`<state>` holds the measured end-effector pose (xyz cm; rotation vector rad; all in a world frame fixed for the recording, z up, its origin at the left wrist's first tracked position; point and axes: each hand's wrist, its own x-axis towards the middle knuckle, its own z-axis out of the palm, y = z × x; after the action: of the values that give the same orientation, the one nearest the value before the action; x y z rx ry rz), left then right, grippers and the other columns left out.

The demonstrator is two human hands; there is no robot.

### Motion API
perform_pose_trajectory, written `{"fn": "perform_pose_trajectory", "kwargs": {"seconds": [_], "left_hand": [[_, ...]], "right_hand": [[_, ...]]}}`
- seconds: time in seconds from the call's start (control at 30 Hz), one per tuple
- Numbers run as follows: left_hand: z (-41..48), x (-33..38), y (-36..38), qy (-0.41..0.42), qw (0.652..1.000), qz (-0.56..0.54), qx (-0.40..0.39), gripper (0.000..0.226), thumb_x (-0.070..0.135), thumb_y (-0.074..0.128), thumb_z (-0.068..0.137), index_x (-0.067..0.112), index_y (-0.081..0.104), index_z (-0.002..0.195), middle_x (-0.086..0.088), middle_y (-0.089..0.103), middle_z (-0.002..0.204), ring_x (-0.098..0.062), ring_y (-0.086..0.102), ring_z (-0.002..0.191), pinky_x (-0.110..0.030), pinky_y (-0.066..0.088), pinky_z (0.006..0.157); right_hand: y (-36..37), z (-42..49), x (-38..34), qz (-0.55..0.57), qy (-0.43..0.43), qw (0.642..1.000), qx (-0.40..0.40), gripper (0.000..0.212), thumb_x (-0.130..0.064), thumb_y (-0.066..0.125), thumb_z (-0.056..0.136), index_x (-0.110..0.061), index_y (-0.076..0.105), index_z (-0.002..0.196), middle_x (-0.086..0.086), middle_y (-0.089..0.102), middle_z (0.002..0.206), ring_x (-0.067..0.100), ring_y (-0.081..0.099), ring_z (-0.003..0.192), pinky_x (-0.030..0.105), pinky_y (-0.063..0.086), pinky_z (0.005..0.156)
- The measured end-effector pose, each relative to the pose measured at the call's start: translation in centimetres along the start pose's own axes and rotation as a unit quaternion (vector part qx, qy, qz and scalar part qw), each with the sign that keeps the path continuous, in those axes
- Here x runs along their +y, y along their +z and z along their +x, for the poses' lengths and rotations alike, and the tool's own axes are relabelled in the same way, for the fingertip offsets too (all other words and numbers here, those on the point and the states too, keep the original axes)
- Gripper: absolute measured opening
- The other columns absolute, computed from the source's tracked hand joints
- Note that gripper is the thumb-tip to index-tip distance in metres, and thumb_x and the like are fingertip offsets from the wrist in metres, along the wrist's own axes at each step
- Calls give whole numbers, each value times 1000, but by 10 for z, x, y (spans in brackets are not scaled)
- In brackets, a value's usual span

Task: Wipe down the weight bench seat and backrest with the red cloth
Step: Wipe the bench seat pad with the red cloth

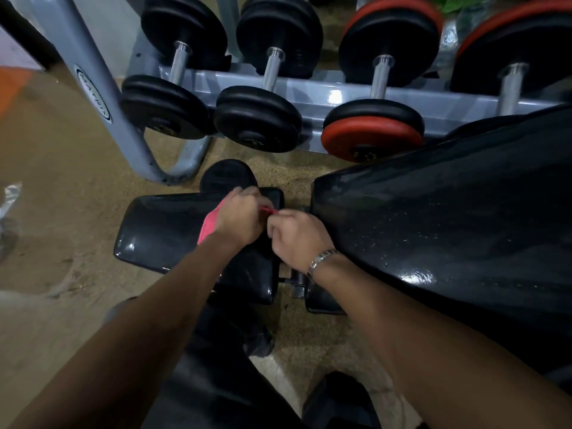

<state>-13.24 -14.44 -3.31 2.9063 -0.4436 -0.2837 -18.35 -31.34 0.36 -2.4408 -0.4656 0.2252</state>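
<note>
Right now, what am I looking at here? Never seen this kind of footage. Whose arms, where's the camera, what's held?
There is no machine: this is one wide-angle camera worn on a person's head, looking down at their own bare arms. The left hand and the right hand, which has a metal watch at the wrist, meet over a black padded bench seat. Between them they hold a red cloth, apparently folding or stretching it. To the right is the large black backrest, glossy and speckled. Behind, dumbbells sit on a grey rack. The floor is tan.
</note>
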Motion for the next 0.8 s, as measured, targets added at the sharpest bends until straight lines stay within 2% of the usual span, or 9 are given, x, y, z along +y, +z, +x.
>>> {"fn": "perform_pose_trajectory", "kwargs": {"seconds": [0.07,0.13,0.2,0.3,0.47,0.57,0.63,0.73,0.8], "left_hand": [[-10,4,-4,40,999,-19,-30,30,21,53,73,15,78,89,-8,70,92,-30,66,87,-35,42,89],[-15,1,-9,70,996,-14,-53,27,13,61,73,22,80,91,-4,70,93,-23,65,89,-34,45,91],[-18,0,-8,34,998,10,-48,30,16,63,77,31,80,97,0,69,95,-21,64,93,-35,46,94],[-27,11,0,-29,999,27,13,25,17,61,82,27,79,97,-3,69,98,-28,63,91,-36,44,92],[-44,20,-1,49,995,4,-92,25,22,61,87,38,78,97,11,59,100,-12,47,96,-23,38,90],[-51,27,9,-10,999,37,-18,23,26,57,88,31,77,98,0,62,99,-25,56,95,-36,44,93],[-61,34,17,-4,999,41,-6,20,25,59,87,30,77,94,0,63,96,-28,57,91,-42,47,92],[-71,30,18,62,994,-1,-88,23,27,60,87,43,76,93,14,59,96,-13,56,94,-30,43,98],[-70,29,13,47,995,-19,-88,22,29,61,87,43,76,95,13,59,97,-14,57,98,-31,44,100]], "right_hand": [[-16,2,-1,-53,-4,998,-40,22,-11,51,92,-18,71,91,2,67,100,26,62,96,35,46,83],[-32,4,1,-134,-11,988,-77,22,-16,51,93,-21,71,101,1,67,110,25,58,110,39,41,100],[-41,-1,4,-206,-10,974,-95,23,-20,53,92,-23,71,106,0,65,116,24,51,118,43,32,107],[-45,-14,14,-286,-25,953,-96,24,-25,54,91,-22,72,107,3,63,118,28,47,120,47,29,108],[-34,-33,32,-315,-70,944,-64,25,-21,55,87,-17,75,102,7,63,112,32,50,113,52,30,114],[-30,-33,35,-319,-78,943,-52,26,-21,54,89,-17,74,104,7,64,113,33,51,113,53,29,115],[-29,-31,34,-318,-77,944,-51,27,-21,52,90,-16,73,107,7,63,115,33,50,115,53,28,116],[-29,-32,34,-315,-71,945,-52,28,-22,51,91,-16,72,108,7,61,117,32,48,117,52,26,117],[-28,-33,35,-312,-73,946,-49,28,-22,51,91,-16,72,108,7,61,116,32,48,116,52,26,117]]}}
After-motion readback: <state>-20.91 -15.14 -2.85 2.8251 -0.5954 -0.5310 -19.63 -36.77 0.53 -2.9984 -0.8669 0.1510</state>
